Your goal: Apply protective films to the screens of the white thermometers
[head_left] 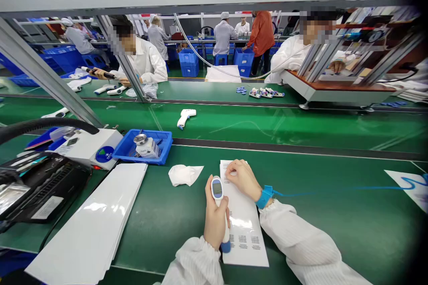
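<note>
My left hand (214,220) is wrapped round a white and blue handheld thermometer (217,188), its small grey display facing up. Under and beside it lies a glossy white label sheet (245,231) with blocks of small dark print. Near the sheet's top edge, my right hand (242,178) has its thumb and index finger pinched together at the paper; anything between the fingertips is too small to make out. A blue band (265,196) with a blue cord circles my right wrist. A crumpled white tissue (185,175) rests to the left of my hands.
White sheets (90,227) are stacked at the left, near a blue tray (162,153) holding a metal-topped bottle and a white box unit (96,142). Another thermometer (185,117) lies on the green conveyor (234,124). People in white work across it, one beside a metal fixture.
</note>
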Demonstrator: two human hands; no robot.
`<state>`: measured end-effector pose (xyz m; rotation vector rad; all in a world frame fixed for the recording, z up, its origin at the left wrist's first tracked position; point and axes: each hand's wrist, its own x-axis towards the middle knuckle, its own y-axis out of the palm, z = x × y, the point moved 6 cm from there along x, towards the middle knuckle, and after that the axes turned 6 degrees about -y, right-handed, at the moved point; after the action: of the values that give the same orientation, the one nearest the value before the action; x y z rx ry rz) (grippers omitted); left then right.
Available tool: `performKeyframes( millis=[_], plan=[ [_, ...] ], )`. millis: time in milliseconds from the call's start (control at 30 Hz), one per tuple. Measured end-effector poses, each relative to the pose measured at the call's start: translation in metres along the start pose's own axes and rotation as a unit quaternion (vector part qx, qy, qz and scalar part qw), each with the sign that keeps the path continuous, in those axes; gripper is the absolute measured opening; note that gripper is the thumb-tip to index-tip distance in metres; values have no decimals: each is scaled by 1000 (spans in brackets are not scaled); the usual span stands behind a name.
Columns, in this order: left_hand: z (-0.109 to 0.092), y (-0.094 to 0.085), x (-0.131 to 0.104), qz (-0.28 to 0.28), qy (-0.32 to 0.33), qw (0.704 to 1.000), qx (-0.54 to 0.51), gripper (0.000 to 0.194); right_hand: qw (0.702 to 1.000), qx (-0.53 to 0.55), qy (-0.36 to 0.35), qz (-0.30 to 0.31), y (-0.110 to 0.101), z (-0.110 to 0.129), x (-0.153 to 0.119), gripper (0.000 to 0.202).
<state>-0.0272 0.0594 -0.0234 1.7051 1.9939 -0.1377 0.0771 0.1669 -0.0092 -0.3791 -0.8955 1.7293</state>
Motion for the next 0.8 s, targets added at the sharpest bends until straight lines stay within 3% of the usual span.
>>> performKeyframes(
  millis=[133,233,300,367,433,467,633,800],
  plan=[
    [3,-1,2,-6,1,1000,3,70,999,15,-28,20,1,12,-10,13],
    [3,-2,3,-2,0,1000,-6,69,992,100,-44,61,-3,23,-33,15],
    [2,-3,3,4,-1,1000,-18,70,972,213,-20,96,-9,29,-51,15],
    [-2,-3,0,5,6,1000,-20,73,932,328,29,152,-14,36,-67,14],
    [-7,0,-3,5,31,999,-10,73,898,387,65,201,-20,45,-78,11],
    [-9,2,-5,8,45,999,-3,72,898,383,65,206,-25,49,-80,10],
    [-1,22,-8,77,39,996,35,73,978,200,-2,54,-56,57,-67,12],
    [-3,28,-7,90,93,989,75,64,983,183,1,9,-57,54,-55,11]
  ],
)
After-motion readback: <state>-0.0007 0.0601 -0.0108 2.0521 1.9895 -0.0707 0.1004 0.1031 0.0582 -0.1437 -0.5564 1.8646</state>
